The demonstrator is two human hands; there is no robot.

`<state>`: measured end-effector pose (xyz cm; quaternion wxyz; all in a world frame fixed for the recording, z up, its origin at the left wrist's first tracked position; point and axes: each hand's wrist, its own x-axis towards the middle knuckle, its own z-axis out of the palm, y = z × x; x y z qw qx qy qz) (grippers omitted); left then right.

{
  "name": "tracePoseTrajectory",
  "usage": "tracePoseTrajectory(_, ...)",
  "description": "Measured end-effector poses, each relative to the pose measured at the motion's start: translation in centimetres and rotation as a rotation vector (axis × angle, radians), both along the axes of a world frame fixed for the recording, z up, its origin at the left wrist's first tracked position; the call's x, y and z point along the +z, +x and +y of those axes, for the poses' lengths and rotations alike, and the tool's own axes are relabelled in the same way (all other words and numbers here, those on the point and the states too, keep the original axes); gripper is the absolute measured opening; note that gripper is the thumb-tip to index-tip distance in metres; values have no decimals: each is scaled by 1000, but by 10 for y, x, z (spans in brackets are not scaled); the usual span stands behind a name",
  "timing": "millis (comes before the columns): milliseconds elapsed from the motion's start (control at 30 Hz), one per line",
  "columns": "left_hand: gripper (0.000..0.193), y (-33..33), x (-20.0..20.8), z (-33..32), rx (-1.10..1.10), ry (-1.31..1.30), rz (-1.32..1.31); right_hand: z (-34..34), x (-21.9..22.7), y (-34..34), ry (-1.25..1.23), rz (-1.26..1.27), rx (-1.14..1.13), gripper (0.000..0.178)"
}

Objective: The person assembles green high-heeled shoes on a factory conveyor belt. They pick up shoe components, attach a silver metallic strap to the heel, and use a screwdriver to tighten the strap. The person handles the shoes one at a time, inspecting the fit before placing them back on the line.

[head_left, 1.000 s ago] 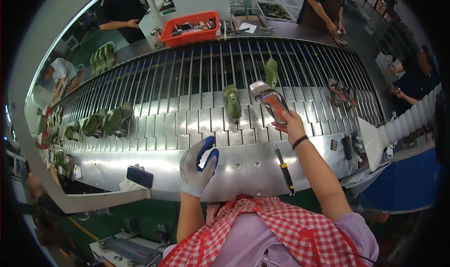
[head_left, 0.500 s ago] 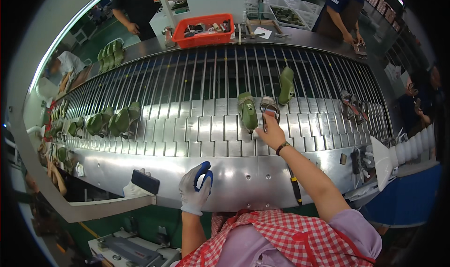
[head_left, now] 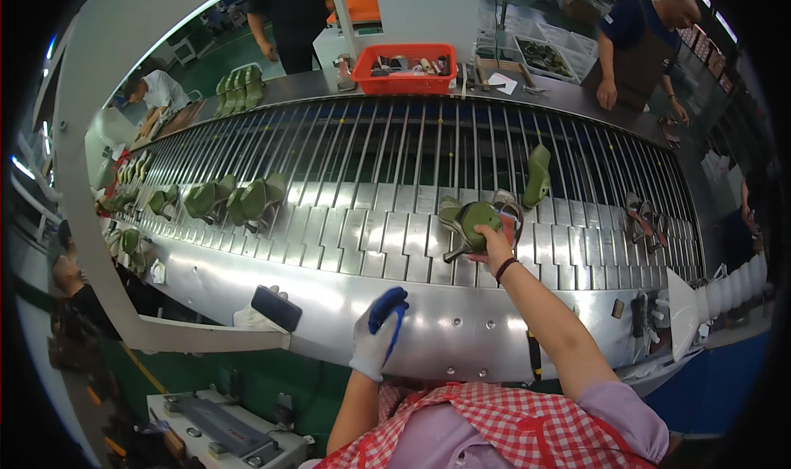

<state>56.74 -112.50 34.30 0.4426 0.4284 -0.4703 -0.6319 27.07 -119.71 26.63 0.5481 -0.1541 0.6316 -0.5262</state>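
My bare right hand (head_left: 496, 249) is closed on the heel end of a green shoe last (head_left: 476, 220) with a strappy sandal upper on it, tilted over the slatted conveyor. Just right of it, a sandal (head_left: 509, 212) without a last lies partly behind my fingers. A bare green last (head_left: 537, 177) rests farther back, apart from the hand. In a white glove with blue-coated fingers, my left hand (head_left: 379, 333) hovers over the smooth metal front ledge. Its fingers curve apart from the thumb, with nothing visible between them.
Several lasts with sandals (head_left: 257, 199) stand on the conveyor (head_left: 338, 230) at left; a sandal pair (head_left: 647, 220) lies at right. A red basket (head_left: 404, 86) of tools sits beyond. A phone (head_left: 276, 308) is at the near left, a white hose nozzle (head_left: 684, 312) at right. Co-workers stand across.
My right hand has left the loose sandal and taken hold of the last beside it, which is now tilted. The view has shifted, so the scene appears farther right.
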Motion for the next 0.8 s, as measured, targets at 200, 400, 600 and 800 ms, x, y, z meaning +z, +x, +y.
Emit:
tracePoseTrajectory(200, 48, -40, -43, -17, -33, -7, 221, 93, 85, 60, -237, 22, 258, 48)
tracePoseTrajectory(400, 63, -74, 11, -19, -111, 484, 917, 152, 151, 88, -629, 1095, 562, 70)
tracePoseTrajectory(600, 61, -77, 47, -8, -83, 355, 851, 164, 211, 78, -883, 1181, 364, 32)
tracePoseTrajectory(800, 57, -79, 50, 3, 24, 250, 788, 172, 211, 94, -871, 1143, 216, 22)
